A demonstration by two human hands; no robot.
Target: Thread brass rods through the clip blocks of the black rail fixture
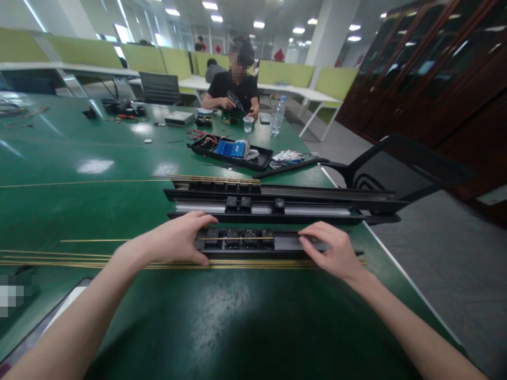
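A long black channel rail point(291, 243) lies across the green table in front of me, with several dark square blocks point(232, 239) in a row inside it. One thin brass-coloured rod point(89, 241) runs over these blocks and sticks out far to the left. My left hand point(180, 237) grips the rail's left end, thumb at the near wall and fingers at the far wall. Toward the right end, my right hand point(332, 248) spans the same rail between thumb and fingers. Its fingertips partly hide the rail there.
More brass rods point(253, 264) lie along the rail's near side. Behind it are another black rail point(317, 208) with 3 blocks and a further one with rods on top. Beyond stand a black tray point(261, 155) and a water bottle point(279, 116). A person point(233, 84) holds a power tool opposite.
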